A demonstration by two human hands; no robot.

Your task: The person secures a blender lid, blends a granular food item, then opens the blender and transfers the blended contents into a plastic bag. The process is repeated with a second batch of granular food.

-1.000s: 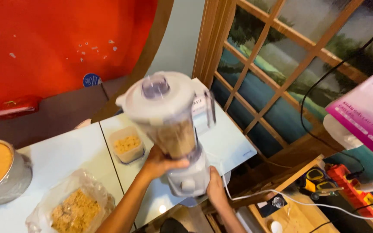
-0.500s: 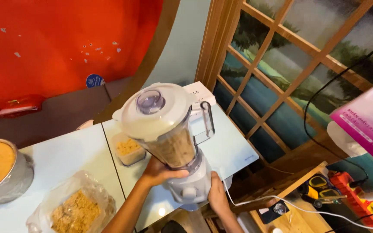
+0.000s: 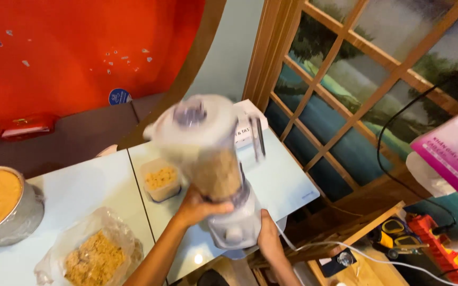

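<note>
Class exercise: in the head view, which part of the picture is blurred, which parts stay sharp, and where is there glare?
Head view: the blender is smeared by motion blur; the window frame and small tub look sharper; a small bright glare spot sits on the table near the left forearm.

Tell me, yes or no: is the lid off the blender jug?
No: the white plastic blender, gripped by the left hand and right hand, has its pale round lid seated on the jug.

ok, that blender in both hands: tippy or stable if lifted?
Probably top-heavy: the blender has a wide lidded jar above a smaller base. The jar looks partly filled with tan crumbs, so it is likely hefty. The left hand grips the jar's bottom and the right hand the base, which suggests it needs both.
</note>
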